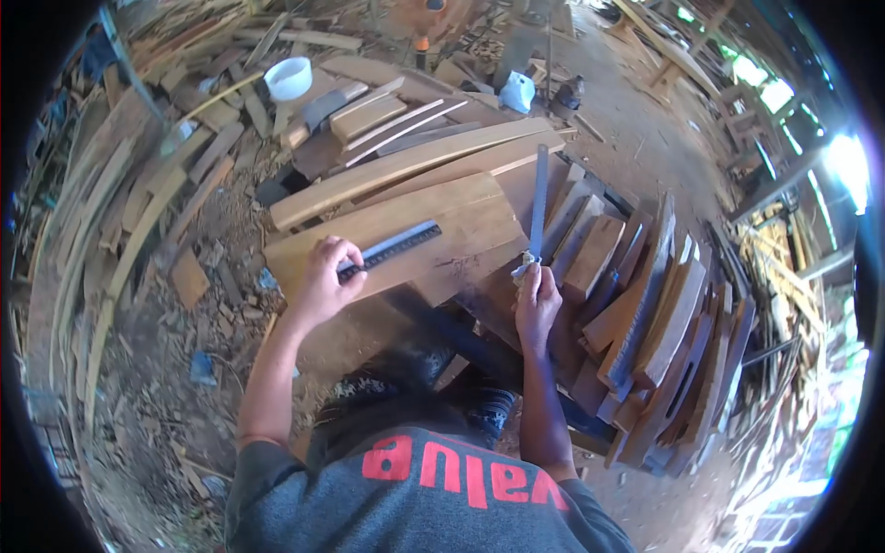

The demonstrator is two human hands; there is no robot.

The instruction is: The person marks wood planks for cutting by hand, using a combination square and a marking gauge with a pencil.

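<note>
My left hand (329, 275) pinches the near end of a dark ruler-like strip (396, 246), which lies slantwise over a wide light-brown board (461, 212). To the right, my right hand (537, 300) is closed around the lower end of a long, narrow metal blade (540, 198). The blade points away from me, and a pale wrapping (527, 265) shows where I grip it. Its tip lies near the right end of the long planks behind the board. Small dark marks show on the board's right half.
Stacked wood pieces (659, 323) stand to my right. Long planks (406, 166) lie behind the board. Further back are a white bucket (289, 79) and a pale plastic bag (517, 92). Scrap wood (120, 212) covers the ground at left.
</note>
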